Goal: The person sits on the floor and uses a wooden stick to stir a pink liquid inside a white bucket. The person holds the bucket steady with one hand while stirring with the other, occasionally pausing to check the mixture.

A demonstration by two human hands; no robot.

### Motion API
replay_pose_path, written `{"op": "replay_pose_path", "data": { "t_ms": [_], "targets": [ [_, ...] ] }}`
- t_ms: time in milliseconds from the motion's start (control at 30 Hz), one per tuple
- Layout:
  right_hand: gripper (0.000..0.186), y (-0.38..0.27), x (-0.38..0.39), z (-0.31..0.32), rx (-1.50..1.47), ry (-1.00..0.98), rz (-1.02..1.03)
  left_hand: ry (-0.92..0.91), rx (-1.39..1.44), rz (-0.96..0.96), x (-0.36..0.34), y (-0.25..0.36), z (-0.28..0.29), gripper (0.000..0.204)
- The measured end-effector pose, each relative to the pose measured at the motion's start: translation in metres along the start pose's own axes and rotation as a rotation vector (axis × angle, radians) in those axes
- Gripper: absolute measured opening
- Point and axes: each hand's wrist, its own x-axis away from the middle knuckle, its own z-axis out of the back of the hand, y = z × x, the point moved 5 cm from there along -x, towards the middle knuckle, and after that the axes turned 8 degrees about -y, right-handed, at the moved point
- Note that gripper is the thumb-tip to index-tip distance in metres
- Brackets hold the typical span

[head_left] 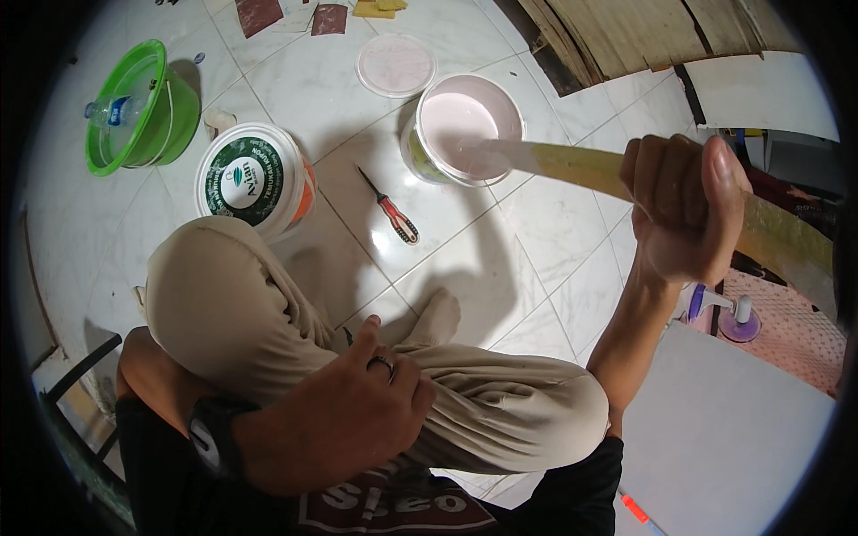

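My right hand (681, 210) is wrapped in a fist around a long, flat, yellowish stick (572, 168). The stick's far end is coated in pale paint and reaches into a white paint bucket (518, 105) of pale pink paint (460, 116). Over my lap lies my left hand (326, 420), holding nothing, its index finger stretched out and the others loosely bent. On the tiles between my legs and the bucket is a red-and-black screwdriver (398, 221), its tip pointing away from me.
A lidded paint pail (290, 156) stands at left, beside a green bucket (186, 116) holding a plastic bottle (121, 111). A round lid (396, 67) lies behind the open bucket. Sandpaper sheets (329, 20) are at the back; wooden boards (626, 36) lie far right, a grey panel (724, 429) near right.
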Motion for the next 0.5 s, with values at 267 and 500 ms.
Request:
{"op": "replay_pose_path", "data": {
  "t_ms": [267,500],
  "targets": [
    [0.047,0.004,-0.009,0.022,0.007,0.26,-0.058,0.048,0.044,0.013,0.003,0.0,-0.001,0.037],
    [0.045,-0.039,-0.026,0.068,0.033,0.484,0.028,0.096,0.006,0.005,0.007,0.003,0.0,0.027]
  ]
}}
